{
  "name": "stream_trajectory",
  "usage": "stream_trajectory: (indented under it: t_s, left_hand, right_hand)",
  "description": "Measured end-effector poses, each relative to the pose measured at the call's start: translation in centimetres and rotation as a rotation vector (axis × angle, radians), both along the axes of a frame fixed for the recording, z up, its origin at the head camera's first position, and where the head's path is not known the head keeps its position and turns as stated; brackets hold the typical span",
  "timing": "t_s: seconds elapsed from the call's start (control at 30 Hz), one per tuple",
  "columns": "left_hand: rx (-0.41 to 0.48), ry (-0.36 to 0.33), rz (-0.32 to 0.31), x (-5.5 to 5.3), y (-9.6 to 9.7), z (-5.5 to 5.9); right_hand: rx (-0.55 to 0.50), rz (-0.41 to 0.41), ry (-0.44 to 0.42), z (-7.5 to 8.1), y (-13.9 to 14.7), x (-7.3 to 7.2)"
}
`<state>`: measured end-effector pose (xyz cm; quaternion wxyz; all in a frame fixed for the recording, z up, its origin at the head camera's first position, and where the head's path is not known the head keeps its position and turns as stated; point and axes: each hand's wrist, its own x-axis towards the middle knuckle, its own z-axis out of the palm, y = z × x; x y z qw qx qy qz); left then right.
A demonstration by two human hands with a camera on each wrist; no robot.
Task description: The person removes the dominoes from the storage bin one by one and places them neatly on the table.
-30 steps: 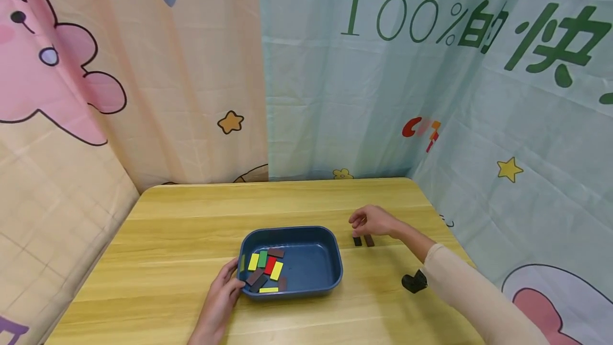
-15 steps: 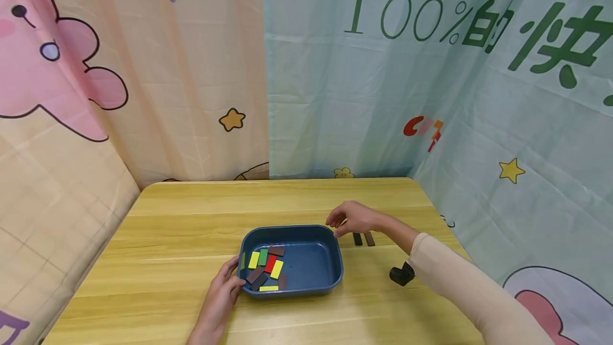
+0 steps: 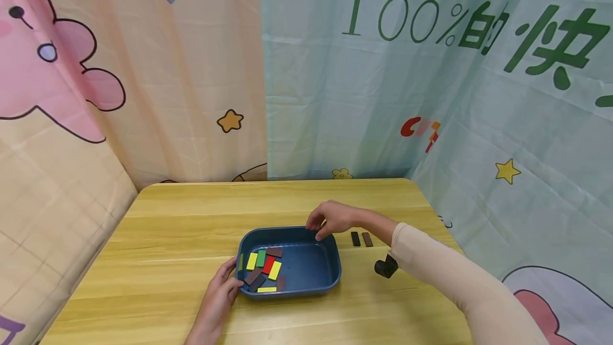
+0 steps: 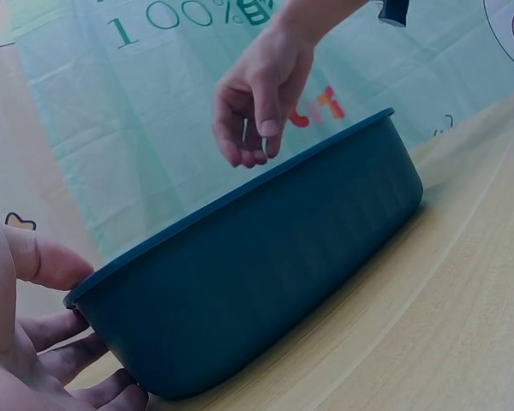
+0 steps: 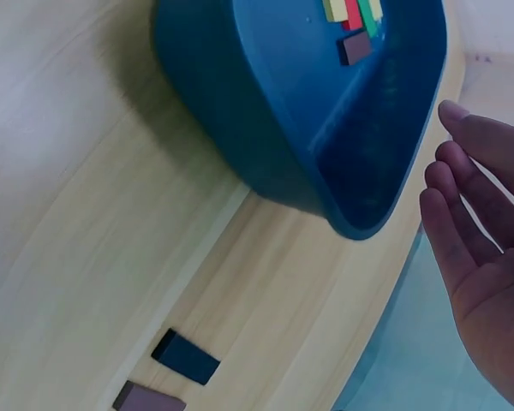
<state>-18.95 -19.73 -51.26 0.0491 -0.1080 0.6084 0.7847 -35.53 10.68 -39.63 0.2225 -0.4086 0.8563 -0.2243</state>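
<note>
A dark blue plastic tub [image 3: 308, 265] stands on the table, with several small flat blocks in yellow, green, red [image 3: 268, 265], brown and black gathered in its left half. My left hand [image 3: 216, 294] grips the tub's left end. In the left wrist view its thumb [image 4: 56, 261] lies over the rim, fingers against the outer wall. My right hand [image 3: 332, 217] hovers at the tub's back right rim, fingers loosely bent. The right wrist view has nothing between thumb and fingers. Right of the tub, a black block [image 3: 355, 239] and a brown block [image 3: 367, 239] lie side by side.
The wooden table [image 3: 158, 260] has rounded back corners. Printed curtains [image 3: 335, 95] hang close behind it and along both sides. A black wrist camera [image 3: 386, 267] sits under the right forearm, above the tabletop.
My right hand has moved left, from over the black and brown blocks to the tub's back right rim. The left hand, the tub and the blocks stay in place.
</note>
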Motion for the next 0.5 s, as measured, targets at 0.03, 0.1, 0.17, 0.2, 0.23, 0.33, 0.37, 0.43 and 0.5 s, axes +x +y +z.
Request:
stream_trajectory:
  t_s: [0.03,0.1,0.17,0.2,0.23,0.33,0.37,0.43,0.5]
  left_hand:
    - [0.002,-0.002,0.001,0.0,0.0,0.0]
    - [0.005,-0.004,0.000,-0.1,-0.1,0.0]
    - [0.006,-0.005,0.000,-0.2,-0.1,0.0]
    - [0.006,-0.007,-0.001,-0.2,-0.1,0.0]
    - [0.007,-0.007,0.000,-0.2,-0.1,0.0]
    - [0.007,-0.010,-0.004,-0.3,-0.2,-0.1]
    - [0.007,-0.012,-0.004,-0.3,-0.2,-0.1]
    - [0.009,-0.015,-0.003,-0.3,-0.2,-0.1]
    - [0.010,-0.017,0.001,-0.2,-0.1,-0.1]
  right_hand:
    - [0.004,0.009,-0.003,0.0,-0.3,0.0]
    - [0.008,0.029,-0.008,0.0,-1.0,0.0]
    - [0.015,0.048,-0.014,-0.2,-1.8,0.1]
    - [0.020,0.057,-0.017,-0.3,-2.2,0.2]
    - [0.020,0.067,-0.023,-0.5,-2.6,0.2]
    - [0.027,0.102,-0.048,-1.0,-3.7,0.5]
    - [0.026,0.118,-0.051,-1.2,-4.0,0.5]
    - [0.031,0.150,-0.054,-1.5,-4.7,0.6]
    - [0.046,0.186,-0.041,-1.6,-5.4,0.6]
